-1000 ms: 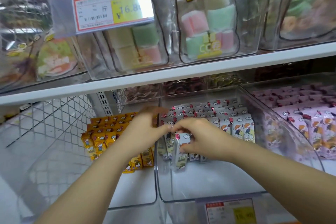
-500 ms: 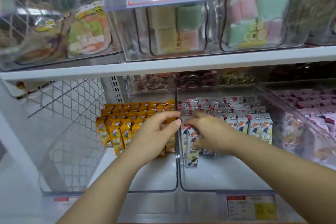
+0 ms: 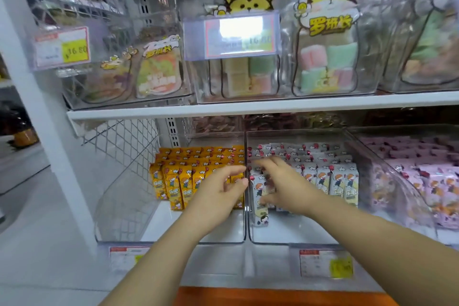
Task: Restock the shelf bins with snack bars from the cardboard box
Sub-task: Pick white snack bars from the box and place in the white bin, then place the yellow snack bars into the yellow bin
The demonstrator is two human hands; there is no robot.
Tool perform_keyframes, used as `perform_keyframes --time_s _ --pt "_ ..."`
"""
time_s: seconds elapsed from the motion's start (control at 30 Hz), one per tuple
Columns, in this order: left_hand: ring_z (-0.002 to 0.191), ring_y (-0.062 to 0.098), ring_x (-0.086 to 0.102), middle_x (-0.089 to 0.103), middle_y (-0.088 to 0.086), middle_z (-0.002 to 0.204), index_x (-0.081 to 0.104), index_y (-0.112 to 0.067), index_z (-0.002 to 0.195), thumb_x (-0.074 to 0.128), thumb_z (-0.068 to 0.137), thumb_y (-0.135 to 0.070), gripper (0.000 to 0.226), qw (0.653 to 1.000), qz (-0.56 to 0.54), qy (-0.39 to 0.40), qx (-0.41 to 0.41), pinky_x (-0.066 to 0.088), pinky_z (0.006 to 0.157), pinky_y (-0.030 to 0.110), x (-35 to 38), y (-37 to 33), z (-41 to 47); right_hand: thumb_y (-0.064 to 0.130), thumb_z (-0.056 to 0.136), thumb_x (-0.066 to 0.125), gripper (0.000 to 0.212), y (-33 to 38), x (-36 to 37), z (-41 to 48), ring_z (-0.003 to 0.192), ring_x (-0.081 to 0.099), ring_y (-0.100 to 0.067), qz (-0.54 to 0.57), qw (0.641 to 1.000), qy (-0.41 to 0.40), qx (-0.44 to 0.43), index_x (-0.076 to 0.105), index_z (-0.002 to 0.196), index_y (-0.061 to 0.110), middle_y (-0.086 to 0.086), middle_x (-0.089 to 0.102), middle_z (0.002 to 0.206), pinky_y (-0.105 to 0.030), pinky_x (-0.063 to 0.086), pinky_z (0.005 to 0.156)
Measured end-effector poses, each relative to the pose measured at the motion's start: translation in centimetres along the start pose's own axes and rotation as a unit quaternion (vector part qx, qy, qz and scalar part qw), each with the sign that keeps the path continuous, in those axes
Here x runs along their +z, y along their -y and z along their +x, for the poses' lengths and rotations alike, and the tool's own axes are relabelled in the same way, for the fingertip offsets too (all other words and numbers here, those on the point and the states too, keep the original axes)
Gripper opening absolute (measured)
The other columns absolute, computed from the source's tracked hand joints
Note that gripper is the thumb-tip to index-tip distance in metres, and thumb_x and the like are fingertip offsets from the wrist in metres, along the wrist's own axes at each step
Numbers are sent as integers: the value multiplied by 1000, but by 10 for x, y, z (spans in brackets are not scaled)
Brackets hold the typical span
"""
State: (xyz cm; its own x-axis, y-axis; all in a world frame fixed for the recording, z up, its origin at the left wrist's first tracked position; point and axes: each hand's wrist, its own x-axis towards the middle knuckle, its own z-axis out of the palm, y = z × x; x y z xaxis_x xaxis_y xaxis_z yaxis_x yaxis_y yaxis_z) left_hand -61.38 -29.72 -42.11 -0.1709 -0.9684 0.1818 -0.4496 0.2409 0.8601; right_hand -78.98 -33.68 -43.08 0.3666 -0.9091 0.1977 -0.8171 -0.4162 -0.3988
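White-wrapped snack bars (image 3: 342, 180) stand in rows in the clear middle bin (image 3: 298, 243) on the lower shelf. One white bar (image 3: 260, 213) stands alone at the bin's front left corner. My right hand (image 3: 285, 186) reaches into this bin with fingers spread over the front-left bars, thumb beside the lone bar. My left hand (image 3: 218, 194) hovers open on the other side of the divider, above orange-wrapped bars (image 3: 177, 181) in the left bin (image 3: 119, 208). The cardboard box is not in view.
A bin of pink-wrapped bars (image 3: 437, 181) sits to the right. The upper shelf (image 3: 248, 107) carries clear bins of bagged sweets with price tags (image 3: 238, 37). A white upright post (image 3: 44, 119) stands at left. An orange surface (image 3: 273, 297) shows at the bottom edge.
My view has pulled back and shifted right. My right hand's fingers have spread apart from the white bars that it was clutching. My left hand has drawn slightly back from the divider.
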Motion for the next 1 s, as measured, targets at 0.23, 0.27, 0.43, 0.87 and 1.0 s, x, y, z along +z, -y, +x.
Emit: perform_keyframes --time_s 0.23,0.27,0.43,0.87,1.0 --pt "78 -7 57 64 -17 92 61 -36 94 54 94 -7 30 974 -38 -189 115 41 66 7 14 -25 -58 23 88 66 52 28 -43 -76 93 52 -7 25 998 -52 -22 44 135 28 11 46 117 -22 43 84" --pt "79 -6 57 63 -17 92 59 -38 92 53 93 -6 33 969 -35 -204 136 41 67 7 20 -30 -69 23 88 65 47 33 -44 -95 89 51 -2 31 997 -70 -31 47 132 28 17 46 109 -21 43 81" --pt "79 -2 59 64 -17 87 58 -39 84 51 90 -12 28 980 -68 -143 118 44 67 16 66 -22 -122 15 86 67 36 27 -30 -190 82 52 -4 63 993 -97 -29 58 120 23 13 55 99 -13 43 69" --pt "104 4 53 58 -9 120 59 -27 114 52 96 -16 22 971 131 174 -102 42 88 19 154 86 -165 32 79 59 42 -106 57 -305 107 57 -26 -122 960 151 204 57 120 24 -3 64 111 -30 41 86" --pt "112 10 53 55 -3 127 56 -22 123 51 97 -18 27 951 135 250 -125 39 87 18 175 96 -164 39 79 44 55 -139 81 -329 129 40 -37 -158 933 184 267 54 125 12 -20 52 129 -40 38 104"
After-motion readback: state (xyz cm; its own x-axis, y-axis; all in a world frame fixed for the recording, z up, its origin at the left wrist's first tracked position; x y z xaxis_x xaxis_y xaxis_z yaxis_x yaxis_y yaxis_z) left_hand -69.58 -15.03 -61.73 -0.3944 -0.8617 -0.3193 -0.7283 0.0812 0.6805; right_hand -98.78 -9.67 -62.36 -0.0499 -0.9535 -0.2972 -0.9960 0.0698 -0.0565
